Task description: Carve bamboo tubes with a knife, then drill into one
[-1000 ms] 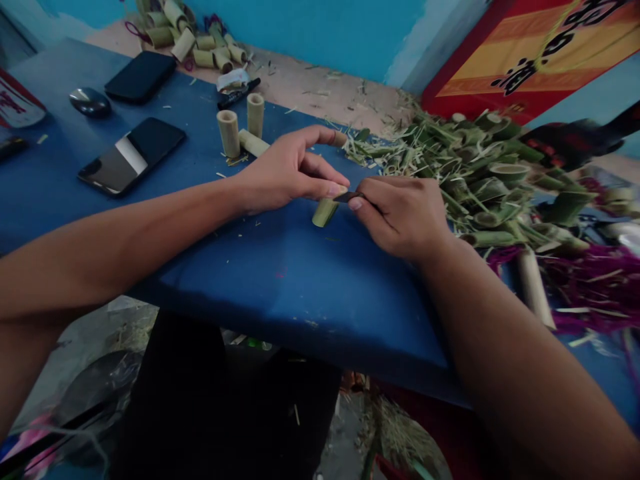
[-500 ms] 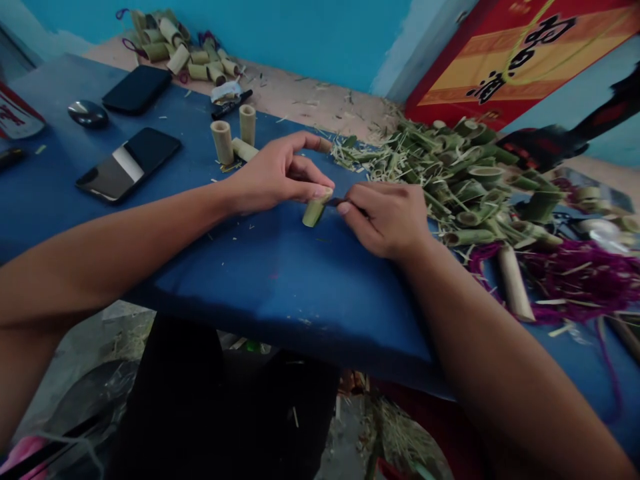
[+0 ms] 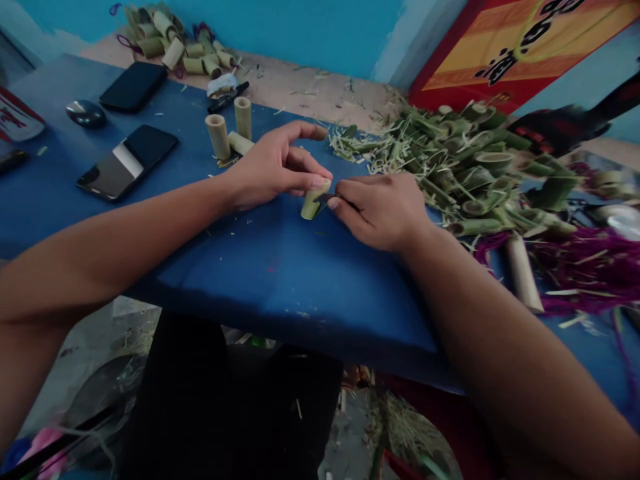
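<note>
Thumb and fingers of my left hand (image 3: pixel 280 163) pinch the top of a short bamboo tube (image 3: pixel 310 204), which leans on the blue table (image 3: pixel 240 267). Its index finger, with a tan wrap near the tip, is stretched away from the tube. My right hand (image 3: pixel 377 208) is closed around a small knife (image 3: pixel 325 197), whose dark blade lies against the tube's right side; the handle is hidden in the fist. Left of my left hand, two pale bamboo tubes (image 3: pixel 218 137) stand upright and another bamboo piece (image 3: pixel 241 143) lies beside them.
A heap of green bamboo offcuts and shavings (image 3: pixel 465 160) lies right. Nearer are purple string (image 3: pixel 590 267) and a wooden stick (image 3: pixel 523 273). Two phones (image 3: pixel 127 162), a computer mouse (image 3: pixel 86 113) and a can (image 3: pixel 19 117) sit left. Cut bamboo pieces (image 3: pixel 173 53) are piled against the wall.
The knife blade has moved down along the side of the bamboo tube, and more of it shows. My left hand keeps its pinch. The whole view has shifted slightly.
</note>
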`<state>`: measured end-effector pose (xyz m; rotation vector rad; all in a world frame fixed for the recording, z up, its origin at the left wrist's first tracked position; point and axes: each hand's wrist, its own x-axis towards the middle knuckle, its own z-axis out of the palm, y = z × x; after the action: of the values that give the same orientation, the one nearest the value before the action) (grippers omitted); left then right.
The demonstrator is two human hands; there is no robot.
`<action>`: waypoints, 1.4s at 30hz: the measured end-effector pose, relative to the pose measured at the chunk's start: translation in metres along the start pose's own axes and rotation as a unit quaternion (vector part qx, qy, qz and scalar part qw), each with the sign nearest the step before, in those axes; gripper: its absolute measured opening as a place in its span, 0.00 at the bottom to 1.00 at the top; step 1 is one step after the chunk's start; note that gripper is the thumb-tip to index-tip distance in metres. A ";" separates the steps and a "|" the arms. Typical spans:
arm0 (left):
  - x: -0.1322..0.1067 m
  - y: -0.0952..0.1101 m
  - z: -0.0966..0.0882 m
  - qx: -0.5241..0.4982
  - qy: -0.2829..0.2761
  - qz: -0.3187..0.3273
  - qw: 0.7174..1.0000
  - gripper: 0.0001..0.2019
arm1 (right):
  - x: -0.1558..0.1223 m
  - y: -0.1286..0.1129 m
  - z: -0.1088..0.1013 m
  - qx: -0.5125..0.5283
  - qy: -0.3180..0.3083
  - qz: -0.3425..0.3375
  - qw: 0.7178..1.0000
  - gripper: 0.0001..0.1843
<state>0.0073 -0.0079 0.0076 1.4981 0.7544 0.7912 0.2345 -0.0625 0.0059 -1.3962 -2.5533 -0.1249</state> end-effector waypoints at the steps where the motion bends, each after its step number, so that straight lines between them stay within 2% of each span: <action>1: 0.000 0.000 0.000 0.000 0.003 -0.001 1.000 0.36 | 0.001 0.000 -0.001 0.000 -0.003 -0.001 1.000 0.22; 7: 0.002 -0.004 -0.001 -0.002 0.001 0.001 1.000 0.37 | 0.003 -0.005 -0.001 -0.016 -0.073 -0.047 0.996 0.24; 9: 0.003 -0.006 -0.003 -0.005 -0.002 0.007 1.000 0.37 | 0.003 -0.004 0.000 -0.020 -0.080 -0.055 0.995 0.24; 13: 0.003 -0.008 -0.006 -0.014 -0.011 0.013 1.000 0.37 | 0.000 0.000 0.002 -0.002 -0.049 -0.056 0.997 0.24; 17: 0.003 -0.006 -0.006 -0.024 -0.024 0.013 0.999 0.41 | -0.002 0.005 0.002 0.026 0.036 -0.006 0.999 0.22; 20: 0.004 -0.005 -0.005 -0.028 -0.033 0.009 0.999 0.43 | -0.002 0.007 0.002 0.033 0.067 0.017 0.997 0.22; 25: 0.007 -0.006 -0.005 -0.023 -0.014 -0.011 1.000 0.42 | 0.000 0.005 0.005 0.021 0.037 0.000 0.999 0.22; 29: 0.008 -0.008 -0.007 -0.035 -0.023 -0.012 0.999 0.39 | -0.002 0.003 0.008 0.010 0.002 -0.024 1.000 0.22; 36: 0.008 -0.006 -0.005 -0.035 -0.019 -0.021 0.999 0.44 | -0.002 0.005 0.005 0.031 0.069 0.006 0.997 0.22; 42: 0.007 -0.004 -0.003 -0.022 -0.023 -0.021 0.999 0.50 | -0.001 0.004 0.007 0.018 0.072 0.007 0.997 0.24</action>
<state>0.0089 -0.0007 0.0043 1.4518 0.7285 0.7352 0.2377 -0.0601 -0.0009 -1.3407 -2.4173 -0.1690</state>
